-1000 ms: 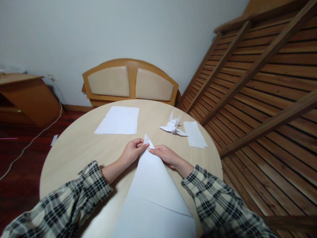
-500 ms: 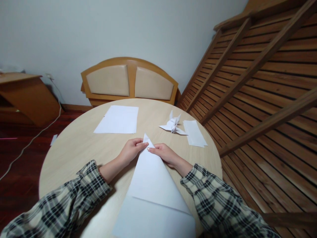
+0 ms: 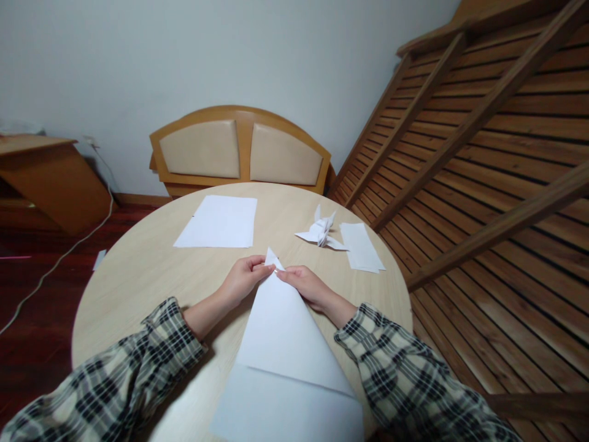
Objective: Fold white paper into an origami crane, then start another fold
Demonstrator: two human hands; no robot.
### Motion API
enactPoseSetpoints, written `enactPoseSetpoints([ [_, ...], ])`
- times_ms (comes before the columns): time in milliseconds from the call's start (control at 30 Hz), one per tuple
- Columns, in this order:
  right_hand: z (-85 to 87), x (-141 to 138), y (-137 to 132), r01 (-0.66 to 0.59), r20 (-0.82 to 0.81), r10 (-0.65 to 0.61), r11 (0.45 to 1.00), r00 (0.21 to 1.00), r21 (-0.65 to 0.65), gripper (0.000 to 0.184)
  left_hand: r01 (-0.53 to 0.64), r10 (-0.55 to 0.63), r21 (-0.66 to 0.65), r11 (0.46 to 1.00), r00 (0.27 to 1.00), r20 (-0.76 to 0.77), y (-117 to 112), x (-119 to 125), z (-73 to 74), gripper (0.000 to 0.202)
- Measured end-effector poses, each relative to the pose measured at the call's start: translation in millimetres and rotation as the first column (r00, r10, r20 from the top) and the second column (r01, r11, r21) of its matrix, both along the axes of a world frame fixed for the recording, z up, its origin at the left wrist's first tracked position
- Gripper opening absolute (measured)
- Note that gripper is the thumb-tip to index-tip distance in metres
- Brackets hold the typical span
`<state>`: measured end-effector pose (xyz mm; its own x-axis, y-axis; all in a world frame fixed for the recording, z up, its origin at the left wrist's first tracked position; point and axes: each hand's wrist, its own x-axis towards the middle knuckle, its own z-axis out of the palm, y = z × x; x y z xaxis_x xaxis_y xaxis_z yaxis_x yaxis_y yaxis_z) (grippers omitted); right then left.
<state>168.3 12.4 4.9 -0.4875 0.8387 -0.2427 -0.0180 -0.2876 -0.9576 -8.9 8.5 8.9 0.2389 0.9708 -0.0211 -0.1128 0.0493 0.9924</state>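
On the near half of the round table [image 3: 133,279], your head view shows a folded white sheet [image 3: 288,344], its pointed tip toward the table's middle and its wide end running back past the table's near side, out of the picture. Your left hand [image 3: 243,279] pinches the sheet close below the tip, thumb on top; your right hand [image 3: 308,285] grips the opposite edge, its thumb also on top, close to the other thumb. Whether your thumbs touch, I cannot tell. A flap edge crosses the sheet's wide part. Toward the table's far left lies a stack of paper [image 3: 216,222]. Toward the table's far right sits a paper bird [image 3: 321,233], with narrow papers [image 3: 362,247] just beside it, nearer the table's right rim. Beyond the table's far rim stands a padded headboard [image 3: 245,150]; right of the table is a slatted wooden frame [image 3: 478,178].
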Motion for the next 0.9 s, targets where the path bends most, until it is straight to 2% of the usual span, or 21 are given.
enactPoseSetpoints([
  [300, -9.4, -3, 3, 0.046, 0.076, -0.053, 0.996, 0.996, 0.08, 0.052, -0.039, 0.044, -0.05, 0.998, 0.994, 0.1, -2, 3, -3.9, 0.031],
  [533, -12.3, -3, 3, -0.026, 0.144, 0.001, 0.984, 0.99, 0.174, 0.051, -0.071, 0.082, -0.068, 0.995, 0.981, 0.176, -1, 5, -4.7, 0.026],
  [700, -15.2, -4, 2, -0.068, 0.16, 0.036, 0.979, 0.986, 0.193, 0.053, -0.107, 0.111, -0.031, 0.994, 0.981, 0.16, 1, 5, -5.5, 0.025],
  [900, -10.9, -5, 0, -0.087, 0.15, 0.06, 0.979, 0.987, 0.183, 0.055, -0.129, 0.128, 0.002, 0.992, 0.986, 0.108, -2, 6, -3.8, 0.026],
])
